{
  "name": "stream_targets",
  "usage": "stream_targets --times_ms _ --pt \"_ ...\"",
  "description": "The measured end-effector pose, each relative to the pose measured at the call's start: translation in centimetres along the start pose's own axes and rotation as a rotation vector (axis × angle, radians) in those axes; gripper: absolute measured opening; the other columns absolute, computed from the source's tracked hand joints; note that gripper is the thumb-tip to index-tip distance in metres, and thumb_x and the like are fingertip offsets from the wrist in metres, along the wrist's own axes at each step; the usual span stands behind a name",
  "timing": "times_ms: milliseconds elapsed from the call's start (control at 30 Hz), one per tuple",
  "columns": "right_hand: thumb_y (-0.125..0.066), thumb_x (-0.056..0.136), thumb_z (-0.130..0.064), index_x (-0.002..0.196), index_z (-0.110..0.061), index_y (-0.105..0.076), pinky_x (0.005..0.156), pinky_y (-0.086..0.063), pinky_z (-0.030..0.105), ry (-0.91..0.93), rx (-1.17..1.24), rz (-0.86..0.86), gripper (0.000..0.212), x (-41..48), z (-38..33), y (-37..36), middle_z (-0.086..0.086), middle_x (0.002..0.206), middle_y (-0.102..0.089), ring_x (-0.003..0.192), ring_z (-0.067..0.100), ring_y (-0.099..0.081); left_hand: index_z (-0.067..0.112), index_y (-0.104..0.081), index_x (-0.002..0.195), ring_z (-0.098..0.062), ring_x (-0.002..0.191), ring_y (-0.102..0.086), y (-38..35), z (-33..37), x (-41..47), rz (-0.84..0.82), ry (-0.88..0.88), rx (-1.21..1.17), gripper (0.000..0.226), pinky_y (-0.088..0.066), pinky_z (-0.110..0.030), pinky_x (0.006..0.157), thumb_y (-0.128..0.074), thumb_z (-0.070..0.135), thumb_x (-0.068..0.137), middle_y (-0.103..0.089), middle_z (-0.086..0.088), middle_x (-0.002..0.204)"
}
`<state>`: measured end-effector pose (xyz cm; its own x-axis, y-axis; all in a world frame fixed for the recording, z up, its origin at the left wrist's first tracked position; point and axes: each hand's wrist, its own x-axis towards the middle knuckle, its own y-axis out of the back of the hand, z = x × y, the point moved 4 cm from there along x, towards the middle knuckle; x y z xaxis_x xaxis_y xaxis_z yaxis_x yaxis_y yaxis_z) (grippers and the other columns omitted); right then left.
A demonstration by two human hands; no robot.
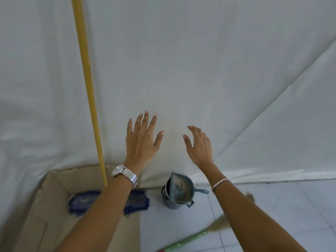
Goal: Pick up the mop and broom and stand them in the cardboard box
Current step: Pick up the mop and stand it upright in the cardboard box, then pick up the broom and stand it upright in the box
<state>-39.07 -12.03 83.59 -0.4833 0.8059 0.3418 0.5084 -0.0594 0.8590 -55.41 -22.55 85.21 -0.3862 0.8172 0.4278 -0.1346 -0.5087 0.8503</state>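
The mop stands in the cardboard box (54, 180) at the lower left. Its yellow handle (87, 84) leans up against the white sheet, and its blue fringed head (81, 200) rests on the box floor, partly hidden by my left forearm. The broom (190, 239), with a green handle and straw bristles, lies on the tiled floor at the lower right, partly hidden by my right arm. My left hand (141, 140), with a silver watch on the wrist, is raised with fingers spread, holding nothing. My right hand (200, 146) is raised beside it, also spread and holding nothing.
A grey bucket with a blue dustpan (179, 190) propped in it stands on the floor just right of the box. A white sheet (200, 70) hangs as a backdrop behind everything. Pale floor tiles (291, 200) stretch to the right.
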Motion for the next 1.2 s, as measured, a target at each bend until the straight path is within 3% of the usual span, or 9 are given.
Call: stream_targets --times_ms 267,400,500,600,733,900,1100,1200 --pt "-0.041 0.094 -0.035 0.127 -0.013 -0.046 0.100 -0.039 0.048 -0.052 -0.082 -0.181 0.040 -5.1 19.4 -3.2 0.014 0.134 -0.052 0.119 0.033 -0.051 0.014 -0.034 0.142 -0.033 0.138 -0.031 -14.4 8.7 -5.8 -0.205 0.166 0.043 0.068 -0.018 -0.054 0.113 -0.015 0.054 0.090 -0.032 -0.017 0.151" --pt "-0.030 0.091 -0.045 0.127 -0.015 -0.047 0.100 -0.039 0.047 -0.041 -0.095 -0.324 0.050 -6.8 30.6 -6.0 0.013 0.134 -0.053 0.120 0.032 -0.051 0.011 -0.040 0.138 -0.036 0.135 -0.037 -24.3 14.0 -8.7 -0.247 0.293 0.071 0.065 -0.023 -0.056 0.111 -0.022 0.052 0.092 -0.039 -0.019 0.147" --pt "-0.020 0.087 -0.053 0.130 -0.015 -0.045 0.101 -0.038 0.047 -0.015 -0.142 -0.453 0.062 -8.5 37.2 -9.4 0.013 0.136 -0.052 0.122 0.032 -0.049 0.011 -0.041 0.138 -0.034 0.136 -0.035 -30.9 16.5 -11.6 -0.246 0.425 0.053 0.062 -0.019 -0.053 0.113 -0.027 0.051 0.092 -0.039 -0.018 0.147" --pt "-0.011 0.086 -0.061 0.130 -0.016 -0.045 0.100 -0.040 0.046 0.024 -0.173 -0.595 0.071 -11.9 42.8 -14.4 0.013 0.134 -0.053 0.119 0.032 -0.052 0.011 -0.039 0.138 -0.034 0.139 -0.030 -37.6 17.8 -15.9 -0.280 0.623 0.019 0.067 -0.017 -0.053 0.113 -0.026 0.055 0.089 -0.036 -0.018 0.149" --pt "-0.021 0.087 -0.051 0.130 -0.017 -0.045 0.100 -0.041 0.048 0.078 -0.165 -0.786 0.060 -18.4 48.8 -24.5 0.012 0.135 -0.053 0.120 0.029 -0.052 0.014 -0.031 0.142 -0.036 0.141 -0.023 -49.1 16.3 -24.6 -0.380 0.898 0.003 0.076 -0.017 -0.055 0.113 -0.025 0.063 0.085 -0.028 -0.018 0.152" --pt "-0.038 0.089 -0.042 0.127 -0.015 -0.049 0.094 -0.047 0.050 0.163 -0.127 -0.915 0.048 -26.1 53.6 -38.8 0.015 0.129 -0.059 0.114 0.033 -0.057 0.009 -0.035 0.139 -0.043 0.135 -0.032 -62.6 12.2 -35.5 -0.461 1.162 -0.015 0.078 -0.029 -0.061 0.107 -0.048 0.061 0.082 -0.035 -0.026 0.146" --pt "-0.042 0.093 -0.038 0.137 -0.017 -0.036 0.104 -0.034 0.048 0.205 -0.117 -1.056 0.048 -34.6 57.7 -54.5 0.012 0.143 -0.043 0.127 0.033 -0.041 0.012 -0.012 0.147 -0.047 0.137 -0.023 -76.3 6.0 -46.5 -0.299 1.649 -0.311 0.094 -0.030 -0.060 0.106 -0.063 0.053 0.078 -0.018 -0.025 0.153" --pt "-0.043 0.092 -0.039 0.136 -0.018 -0.036 0.102 -0.037 0.047 0.233 -0.118 -1.124 0.048 -38.4 58.6 -59.3 0.011 0.141 -0.045 0.125 0.032 -0.043 0.011 -0.016 0.145 -0.040 0.131 -0.037 -81.2 2.9 -51.7 -0.139 2.019 -0.538 0.100 -0.040 -0.050 0.105 -0.073 0.047 0.072 -0.026 -0.021 0.149"
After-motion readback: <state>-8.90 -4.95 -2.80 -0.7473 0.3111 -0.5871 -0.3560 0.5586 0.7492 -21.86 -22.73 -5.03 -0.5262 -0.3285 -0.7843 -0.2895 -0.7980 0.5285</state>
